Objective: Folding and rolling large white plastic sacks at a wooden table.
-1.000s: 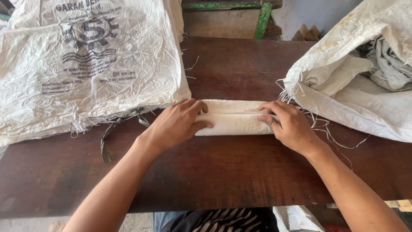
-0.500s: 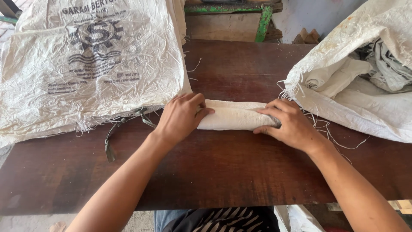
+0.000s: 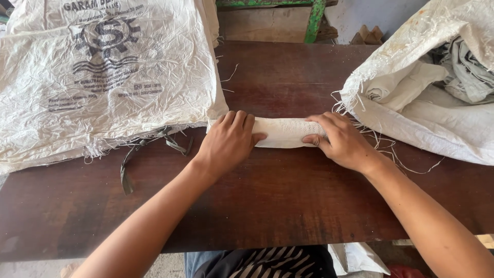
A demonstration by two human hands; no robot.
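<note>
A white cloth rolled into a narrow bundle lies across the middle of a dark wooden table. My left hand presses on its left end with the fingers curled over the roll. On the right end rests my right hand, thumb tucked under the near edge and fingers over the top. Both hands grip the roll from above.
A stack of white woven sacks with dark print covers the table's left side, with a dark strap trailing from it. An open woven sack of cloths sits at the right, frayed threads hanging. A green frame stands behind.
The flat folded cloth has been rolled away from me into a tighter bundle. Both hands moved forward with it.
</note>
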